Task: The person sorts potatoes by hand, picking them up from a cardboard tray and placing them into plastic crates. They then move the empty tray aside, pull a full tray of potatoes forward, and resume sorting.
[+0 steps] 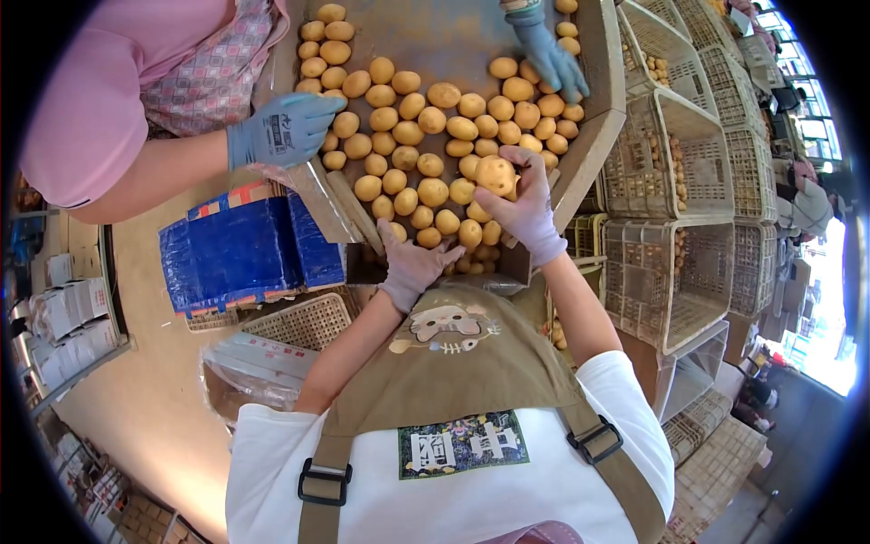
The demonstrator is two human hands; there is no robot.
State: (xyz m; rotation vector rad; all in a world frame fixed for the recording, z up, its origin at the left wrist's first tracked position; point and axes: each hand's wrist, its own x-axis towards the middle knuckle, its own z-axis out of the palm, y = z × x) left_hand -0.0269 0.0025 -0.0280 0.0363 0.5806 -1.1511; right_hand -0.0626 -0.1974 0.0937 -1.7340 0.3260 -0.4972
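Many round yellow potatoes (433, 191) lie on a sloping metal sorting tray (435, 45) that narrows toward my body. My right hand (528, 210), in a pale lilac glove, grips a potato (495, 174) and raises it over the others; a second one may be partly hidden behind it. At the tray's narrow lower end, my left hand (415, 265) wears a matching glove. Its fingers are spread, and its fingertips are close to the nearest potatoes. Below the tray's mouth, more potatoes (467, 265) sit partly hidden by my apron.
A co-worker's blue-gloved hand (283, 129) touches potatoes at the left edge. Another blue-gloved hand (549, 56) reaches in at the upper right. Stacked plastic crates (666, 281) stand at right. On the left are a blue-wrapped box (231, 243) and a plastic-lined carton (263, 361).
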